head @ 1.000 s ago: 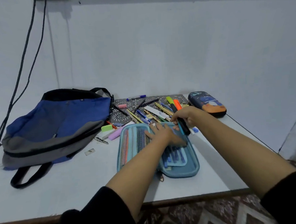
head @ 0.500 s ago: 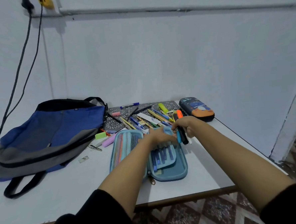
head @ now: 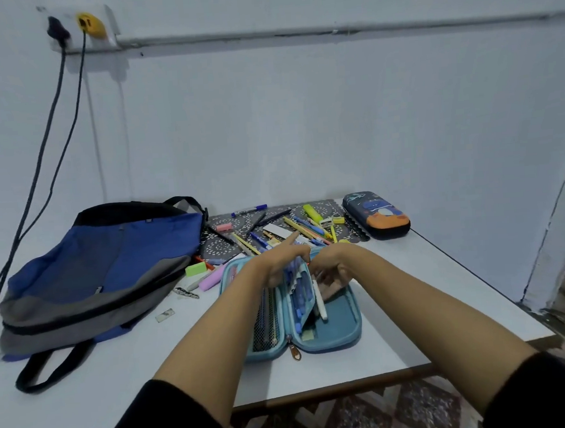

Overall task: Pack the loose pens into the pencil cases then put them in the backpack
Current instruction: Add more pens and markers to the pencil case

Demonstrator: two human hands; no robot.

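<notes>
Well, the teal pencil case lies unzipped and spread flat on the near middle of the worktop, so both halves are within easy reach. My left hand grips the upper edge of the divider flap and tips it up toward the left. I judge this is to uncover the right-hand tray so more pens can go under it. The fingers are curled around the flap, with only the index finger pointing straight out toward the far pile. My right hand is down in that uncovered tray with its fingers curled inward. A white pen lies just at its near side, against the flap. I cannot tell whether the fingers pinch it or anything else, because the flap and the hand hide the fingertips. The left half of the case has a mesh pocket that already holds some sticks. Most of the loose pens are still scattered on the patterned mat just beyond the case, so I would say the packing is far from finished. The second pencil case, dark with an orange patch, sits zipped at the far right. The blue and grey backpack lies flat at the left, well apart from my hands.
</notes>
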